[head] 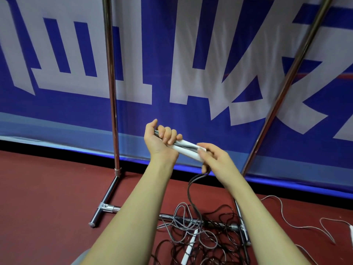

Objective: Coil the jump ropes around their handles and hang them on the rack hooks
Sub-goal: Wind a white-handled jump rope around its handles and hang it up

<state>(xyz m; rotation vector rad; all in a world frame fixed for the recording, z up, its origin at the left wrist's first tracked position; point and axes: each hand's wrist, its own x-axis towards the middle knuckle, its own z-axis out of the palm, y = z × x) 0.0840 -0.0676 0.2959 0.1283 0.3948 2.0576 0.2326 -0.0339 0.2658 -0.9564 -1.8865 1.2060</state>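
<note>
My left hand (159, 139) grips a pair of white jump-rope handles (188, 149) held side by side, with grey cord lying along them. My right hand (212, 156) pinches the handles' right end, and the dark cord (191, 188) runs down from under it to the floor. A tangle of grey and black ropes (198, 232) lies on the red floor below, with two more white handles (189, 247) in it. The chrome rack's left upright (111, 88) and right upright (282, 92) rise on either side of my hands. No hooks are in view.
The rack's chrome base bars (106, 205) rest on the red floor. A blue and white banner (172, 54) hangs just behind the rack. Another light cord (286, 217) trails to a white handle (351, 231) at the right edge.
</note>
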